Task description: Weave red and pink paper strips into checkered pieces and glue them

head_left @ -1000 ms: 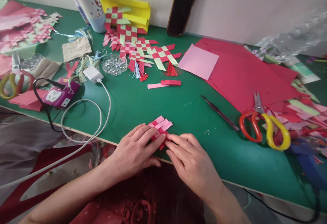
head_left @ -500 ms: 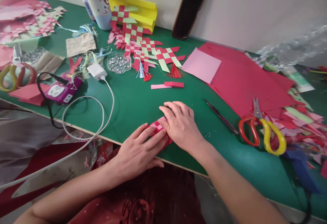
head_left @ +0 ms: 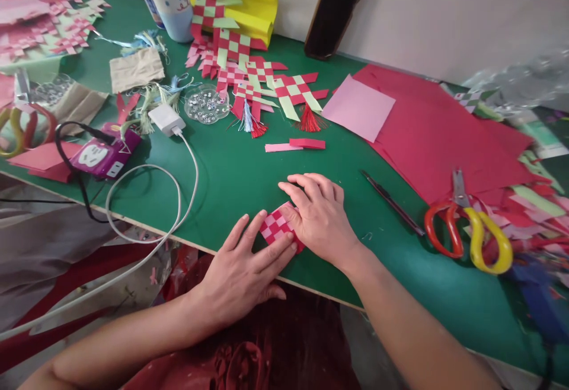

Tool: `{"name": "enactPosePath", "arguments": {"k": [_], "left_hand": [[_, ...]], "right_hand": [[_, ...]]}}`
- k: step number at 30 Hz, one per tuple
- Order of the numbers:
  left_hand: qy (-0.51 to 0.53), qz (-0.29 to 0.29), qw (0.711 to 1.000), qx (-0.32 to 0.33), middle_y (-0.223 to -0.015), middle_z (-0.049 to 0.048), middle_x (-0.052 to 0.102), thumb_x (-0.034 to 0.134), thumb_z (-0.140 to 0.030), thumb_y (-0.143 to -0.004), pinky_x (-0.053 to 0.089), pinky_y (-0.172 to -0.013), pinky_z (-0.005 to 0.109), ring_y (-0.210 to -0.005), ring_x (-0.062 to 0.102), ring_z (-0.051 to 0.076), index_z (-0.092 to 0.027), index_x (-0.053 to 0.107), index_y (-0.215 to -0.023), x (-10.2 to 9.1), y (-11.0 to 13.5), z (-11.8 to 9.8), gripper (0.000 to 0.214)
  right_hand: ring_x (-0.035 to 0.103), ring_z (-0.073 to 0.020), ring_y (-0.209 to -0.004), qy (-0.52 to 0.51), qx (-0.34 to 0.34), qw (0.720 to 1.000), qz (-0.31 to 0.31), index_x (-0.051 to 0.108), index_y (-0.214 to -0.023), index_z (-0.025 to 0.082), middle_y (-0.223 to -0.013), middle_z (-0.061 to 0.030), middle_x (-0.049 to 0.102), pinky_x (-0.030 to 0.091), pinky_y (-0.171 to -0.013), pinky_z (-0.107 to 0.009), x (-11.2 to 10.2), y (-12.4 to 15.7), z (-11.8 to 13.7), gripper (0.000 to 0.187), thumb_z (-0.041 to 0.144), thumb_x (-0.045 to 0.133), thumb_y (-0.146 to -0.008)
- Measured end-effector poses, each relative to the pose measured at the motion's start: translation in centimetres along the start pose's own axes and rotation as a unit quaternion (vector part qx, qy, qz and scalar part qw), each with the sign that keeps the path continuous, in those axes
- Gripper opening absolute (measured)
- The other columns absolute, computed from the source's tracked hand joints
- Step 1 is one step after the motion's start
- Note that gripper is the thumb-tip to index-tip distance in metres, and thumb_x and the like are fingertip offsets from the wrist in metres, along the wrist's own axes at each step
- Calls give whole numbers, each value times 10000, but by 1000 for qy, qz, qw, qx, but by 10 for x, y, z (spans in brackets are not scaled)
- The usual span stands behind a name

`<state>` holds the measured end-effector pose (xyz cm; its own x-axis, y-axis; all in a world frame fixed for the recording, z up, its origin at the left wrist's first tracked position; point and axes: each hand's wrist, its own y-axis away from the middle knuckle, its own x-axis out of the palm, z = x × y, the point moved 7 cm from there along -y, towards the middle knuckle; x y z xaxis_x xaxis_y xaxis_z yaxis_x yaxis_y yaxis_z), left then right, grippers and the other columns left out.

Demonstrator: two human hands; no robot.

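Note:
A small woven paper check [head_left: 276, 224] in red and pink lies on the green table near its front edge. My left hand [head_left: 249, 268] lies with fingers stretched and spread along its lower left side, the fingertips pressing on it. From the right, my right hand [head_left: 317, 215] rests its thumb on the weave. Its other fingers arch past the top corner, apart from the thumb; the palm hides the right part of the piece. Just beyond the hands lie a pink strip [head_left: 282, 148] and a red strip [head_left: 307, 143], overlapping.
Scissors [head_left: 460, 230] and a dark pen [head_left: 391, 203] lie at right, beside red paper sheets [head_left: 444, 135] and a pink square [head_left: 359, 108]. Finished woven fish [head_left: 297, 90], a bead box [head_left: 207, 104], a charger [head_left: 166, 119] with cable and a purple socket [head_left: 106, 152] stand behind and left.
More of the checked weave shows between my hands, as my left fingers have spread wider. My right hand has shifted slightly right. The whole view has tilted a little.

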<state>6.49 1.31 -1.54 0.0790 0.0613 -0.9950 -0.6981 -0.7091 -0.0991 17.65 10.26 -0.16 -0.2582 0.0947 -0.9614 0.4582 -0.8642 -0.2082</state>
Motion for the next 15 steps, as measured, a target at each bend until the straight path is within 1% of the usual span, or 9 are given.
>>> {"name": "enactPosePath", "arguments": {"k": [1, 3, 6, 9, 12, 15], "left_hand": [[-3, 6, 1000, -5, -1595, -99, 287, 447, -753, -856, 257, -1138, 592, -1412, 284, 437, -362, 412, -1468, 1, 0, 0, 727], [-5, 15, 1000, -11, -1599, -109, 273, 461, -749, -854, 198, -1157, 617, -1420, 263, 445, -366, 397, -1475, 2, 2, -2, 733], [-5, 19, 1000, -21, -1586, -119, 297, 453, -728, -875, 49, -1186, 646, -1442, 236, 412, -372, 376, -1483, 2, 4, -3, 709], [-4, 16, 1000, -22, -1570, -83, 340, 448, -700, -897, -99, -1170, 664, -1465, 220, 359, -356, 360, -1490, 1, 5, -3, 691], [11, 23, 1000, -7, -1548, -39, 390, 478, -672, -902, -137, -1173, 644, -1455, 276, 313, -325, 354, -1495, 0, 3, -4, 698], [30, 33, 999, -9, -1535, -30, 411, 511, -674, -885, -133, -1154, 684, -1428, 328, 327, -325, 373, -1484, 0, 1, -3, 707]], "right_hand": [[472, -278, -1235, -2, 0, 1000, -1, 598, -1270, 227, -1338, -72, 602, 358, -981, -455, 0, 0, 0, 332, 325, 512, -965], [474, -279, -1237, -7, 1, 1000, -3, 603, -1264, 226, -1336, -73, 604, 356, -982, -457, 0, 0, 0, 329, 323, 514, -963], [479, -281, -1243, -19, 7, 1000, -9, 614, -1249, 221, -1328, -81, 610, 354, -992, -459, -2, 0, -2, 321, 325, 514, -961], [475, -283, -1272, -36, 7, 999, -9, 619, -1239, 211, -1331, -95, 606, 353, -1006, -465, -3, -1, -4, 319, 323, 510, -960], [453, -280, -1319, -54, 0, 998, -14, 611, -1248, 194, -1339, -110, 597, 346, -1036, -467, -4, -2, -5, 335, 333, 476, -976], [432, -283, -1351, -58, -9, 998, -13, 602, -1263, 179, -1349, -124, 591, 330, -1072, -475, -4, -4, -4, 361, 354, 461, -981]]}}
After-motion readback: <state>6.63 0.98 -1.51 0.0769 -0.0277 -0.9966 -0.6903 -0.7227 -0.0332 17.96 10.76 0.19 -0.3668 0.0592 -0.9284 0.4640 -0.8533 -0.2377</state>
